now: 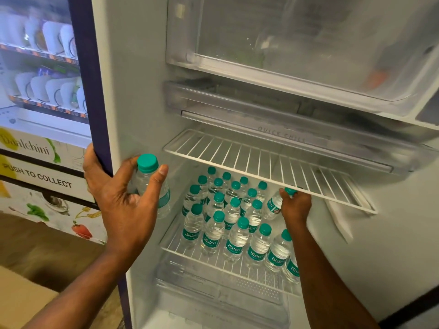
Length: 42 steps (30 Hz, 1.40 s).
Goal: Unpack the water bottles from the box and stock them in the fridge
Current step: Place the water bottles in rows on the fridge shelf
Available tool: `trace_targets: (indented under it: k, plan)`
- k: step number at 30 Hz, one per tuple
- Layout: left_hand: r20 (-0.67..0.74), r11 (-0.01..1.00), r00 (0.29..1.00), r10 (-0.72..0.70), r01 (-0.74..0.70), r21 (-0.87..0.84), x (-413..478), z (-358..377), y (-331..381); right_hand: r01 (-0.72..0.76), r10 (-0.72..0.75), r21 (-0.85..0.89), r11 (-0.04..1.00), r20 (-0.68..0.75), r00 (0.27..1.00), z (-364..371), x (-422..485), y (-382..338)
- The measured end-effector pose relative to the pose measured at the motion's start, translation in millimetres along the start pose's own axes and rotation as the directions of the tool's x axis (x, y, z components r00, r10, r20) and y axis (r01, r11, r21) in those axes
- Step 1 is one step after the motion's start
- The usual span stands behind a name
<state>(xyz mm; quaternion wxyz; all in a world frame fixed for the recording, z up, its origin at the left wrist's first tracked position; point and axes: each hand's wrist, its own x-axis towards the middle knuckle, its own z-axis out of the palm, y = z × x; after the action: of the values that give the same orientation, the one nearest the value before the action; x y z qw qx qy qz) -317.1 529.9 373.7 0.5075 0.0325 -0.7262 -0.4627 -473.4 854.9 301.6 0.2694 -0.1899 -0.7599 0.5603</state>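
Note:
The fridge stands open in front of me, and several small water bottles [215, 230] with green caps stand in rows on its lower wire shelf [190, 254]. My left hand [123, 193] grips one bottle [152, 181] upright at the fridge's left edge, with my fingers also against the fridge's left side. My right hand [295, 205] reaches deep inside and holds another bottle [274, 205], tilted, just under the upper wire shelf [261, 162] and to the right of the rows. The upper shelf holds nothing.
A cardboard box [21, 298] shows at the bottom left on the floor. A lit vending machine [40, 91] stands to the left of the fridge. Above the shelves is a chill tray [237, 108] and the freezer compartment [297, 48]. A clear crisper drawer [221, 302] lies below.

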Motion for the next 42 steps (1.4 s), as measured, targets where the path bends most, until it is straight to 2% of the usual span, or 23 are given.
trace_targets:
  k: [7, 19, 26, 42]
  plan:
    - [0.003, 1.000, 1.000, 0.020, -0.020, -0.006, -0.5, 0.6, -5.8, 0.014, 0.007, -0.136, 0.991, 0.158, 0.987, 16.4, 7.6, 4.7]
    - [0.006, 0.999, 0.999, 0.051, -0.051, 0.020, -1.9, -0.2, -6.7, 0.006, 0.082, -0.267, 0.964, 0.317, 0.945, 26.9, 21.2, 12.2]
    - [0.006, 0.999, 0.999, 0.043, -0.043, 0.032, -2.4, -1.6, -4.4, 0.057, 0.106, -0.377, 0.925, 0.399, 0.911, 32.1, 27.8, 21.7]
    - [0.012, 0.997, 0.998, 0.065, -0.065, 0.042, -4.5, -1.5, -3.8, 0.175, 0.080, -0.490, 0.854, 0.457, 0.886, 34.1, 35.0, 22.0]
